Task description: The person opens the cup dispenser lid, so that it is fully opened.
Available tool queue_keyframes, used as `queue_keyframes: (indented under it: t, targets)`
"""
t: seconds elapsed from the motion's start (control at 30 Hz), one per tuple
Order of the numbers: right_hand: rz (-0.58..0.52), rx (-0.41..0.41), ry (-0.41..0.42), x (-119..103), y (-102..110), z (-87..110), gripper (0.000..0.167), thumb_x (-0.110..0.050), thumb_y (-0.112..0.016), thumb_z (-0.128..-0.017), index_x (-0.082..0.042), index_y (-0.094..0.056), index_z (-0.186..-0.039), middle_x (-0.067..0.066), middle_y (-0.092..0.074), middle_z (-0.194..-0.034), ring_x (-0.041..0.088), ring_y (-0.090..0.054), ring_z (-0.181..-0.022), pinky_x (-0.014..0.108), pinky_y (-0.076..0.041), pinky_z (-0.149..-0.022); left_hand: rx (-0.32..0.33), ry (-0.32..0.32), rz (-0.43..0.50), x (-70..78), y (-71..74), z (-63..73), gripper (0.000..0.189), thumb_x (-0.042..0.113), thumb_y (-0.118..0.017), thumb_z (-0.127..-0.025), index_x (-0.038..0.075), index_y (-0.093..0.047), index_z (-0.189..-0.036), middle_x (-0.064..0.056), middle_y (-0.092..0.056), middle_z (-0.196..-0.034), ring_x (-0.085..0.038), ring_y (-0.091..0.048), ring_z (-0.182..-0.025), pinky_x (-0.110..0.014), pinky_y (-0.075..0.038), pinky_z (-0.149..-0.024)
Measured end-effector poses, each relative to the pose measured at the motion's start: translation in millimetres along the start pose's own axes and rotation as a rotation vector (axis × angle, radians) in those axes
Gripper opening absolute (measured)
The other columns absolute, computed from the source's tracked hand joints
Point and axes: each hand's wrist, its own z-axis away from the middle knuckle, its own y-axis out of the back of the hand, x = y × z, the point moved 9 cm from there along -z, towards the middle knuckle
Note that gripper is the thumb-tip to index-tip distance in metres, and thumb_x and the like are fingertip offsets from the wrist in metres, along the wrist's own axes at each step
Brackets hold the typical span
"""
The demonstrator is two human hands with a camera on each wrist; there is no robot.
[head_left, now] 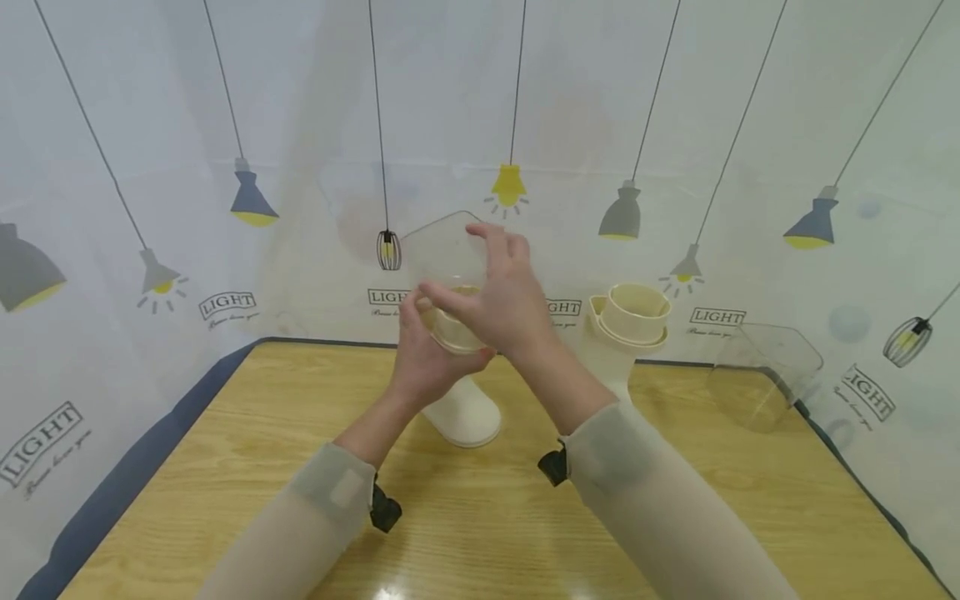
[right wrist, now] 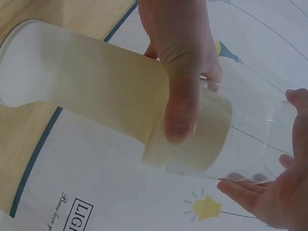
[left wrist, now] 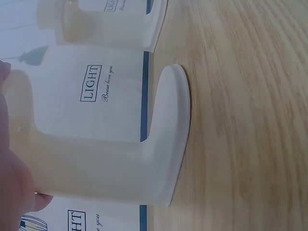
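Note:
A cream plastic stand (head_left: 467, 414) with a round collar at its top stands on the wooden table, its foot flat on the surface in the left wrist view. My left hand (head_left: 426, 354) grips it just under the collar; in the right wrist view the thumb lies across the collar's side. A clear plastic container (right wrist: 260, 127) sits around the collar, its slanted end upward. My right hand (head_left: 513, 304) holds the container's side between thumb and spread fingers. The far fingers are partly hidden.
To the right stands a second cream stand (head_left: 636, 315) with a bare collar. Another clear container (head_left: 765, 375) rests near the table's right back edge. Behind the wooden table (head_left: 300, 467) hangs a white curtain (head_left: 315, 125) printed with lamps.

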Motion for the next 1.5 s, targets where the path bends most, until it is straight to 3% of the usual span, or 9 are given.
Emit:
queue_keyframes:
  t: [0.07,0.13,0.27,0.43,0.6,0.87,1.07,1.2,1.5]
  targets:
    - [0.047,-0.020,0.032,-5,1,0.9,0.093,-0.055,-0.087,-0.089,-0.023,-0.043,-0.165,0.023,-0.044,-0.161,0.036,-0.070,-0.100,0.051,-0.066,-0.083,-0.004,-0.010,0.014,0.7,0.0,-0.8,0.127,0.041,-0.105,-0.067,0.021,-0.022,-0.162,-0.015,-0.038,-0.158,-0.033,-0.055,-0.134,-0.053,-0.054,-0.110]
    - [0.052,-0.021,0.031,-5,3,1.2,0.093,-0.053,-0.088,-0.089,-0.023,-0.044,-0.165,0.023,-0.045,-0.161,0.036,-0.070,-0.105,0.053,-0.065,-0.087,-0.007,-0.010,0.028,0.4,0.5,-0.2,0.127,0.040,-0.105,-0.067,0.021,-0.023,-0.161,-0.015,-0.039,-0.157,-0.033,-0.056,-0.133,-0.052,-0.055,-0.109]
    - [-0.003,0.016,-0.002,4,11,0.5,0.090,-0.052,-0.089,-0.089,-0.022,-0.049,-0.164,0.020,-0.049,-0.161,0.033,-0.065,-0.123,0.054,-0.061,-0.101,-0.025,-0.007,0.026,0.6,1.9,2.1,0.132,0.041,-0.105,-0.066,0.020,-0.020,-0.165,-0.018,-0.045,-0.154,-0.034,-0.060,-0.129,-0.052,-0.058,-0.106]
    - [-0.083,0.072,-0.005,11,22,0.8,0.088,-0.050,-0.089,-0.088,-0.019,-0.052,-0.161,0.019,-0.054,-0.155,0.034,-0.065,-0.123,0.052,-0.060,-0.101,-0.065,-0.012,0.020,0.6,2.2,2.8,0.139,0.044,-0.104,-0.069,0.019,-0.012,-0.170,-0.020,-0.047,-0.154,-0.036,-0.063,-0.128,-0.054,-0.058,-0.107]
    - [-0.153,0.128,-0.006,14,37,1.6,0.083,-0.049,-0.088,-0.089,-0.018,-0.055,-0.159,0.019,-0.055,-0.155,0.035,-0.072,-0.121,0.050,-0.062,-0.102,-0.086,0.015,0.034,-3.7,4.3,1.8,0.140,0.045,-0.104,-0.069,0.023,-0.009,-0.170,-0.019,-0.048,-0.154,-0.036,-0.061,-0.130,-0.057,-0.053,-0.113]
    - [-0.203,0.171,0.038,13,67,7.2,0.080,-0.046,-0.088,-0.090,-0.017,-0.056,-0.158,0.020,-0.054,-0.158,0.036,-0.075,-0.123,0.050,-0.066,-0.096,-0.143,0.109,0.162,-18.6,5.2,1.5,0.133,0.033,-0.103,-0.074,0.017,-0.009,-0.167,-0.017,-0.047,-0.155,-0.036,-0.058,-0.136,-0.055,-0.047,-0.121]
    - [-0.199,0.200,0.047,17,92,14.2,0.078,-0.047,-0.086,-0.092,-0.020,-0.056,-0.158,0.017,-0.052,-0.161,0.033,-0.075,-0.125,0.050,-0.067,-0.093,-0.159,0.136,0.165,-20.7,8.4,2.2,0.129,0.033,-0.101,-0.076,0.014,-0.012,-0.167,-0.018,-0.044,-0.159,-0.037,-0.051,-0.145,-0.057,-0.041,-0.128]
    - [-0.184,0.205,0.021,21,110,21.0,0.076,-0.049,-0.084,-0.094,-0.025,-0.054,-0.159,0.013,-0.051,-0.163,0.031,-0.073,-0.129,0.050,-0.067,-0.093,-0.167,0.158,0.146,-21.6,9.0,2.7,0.126,0.036,-0.101,-0.077,0.018,-0.015,-0.167,-0.018,-0.045,-0.158,-0.037,-0.051,-0.145,-0.058,-0.042,-0.126]
    - [-0.190,0.252,-0.017,43,161,43.6,0.072,-0.041,-0.084,-0.096,-0.025,-0.054,-0.160,0.008,-0.053,-0.163,0.037,-0.074,-0.128,0.012,-0.060,-0.078,-0.156,0.198,0.090,-25.2,10.1,6.1,0.127,0.047,-0.098,-0.076,0.020,-0.015,-0.169,-0.020,-0.037,-0.163,-0.039,-0.047,-0.148,-0.064,-0.037,-0.128]
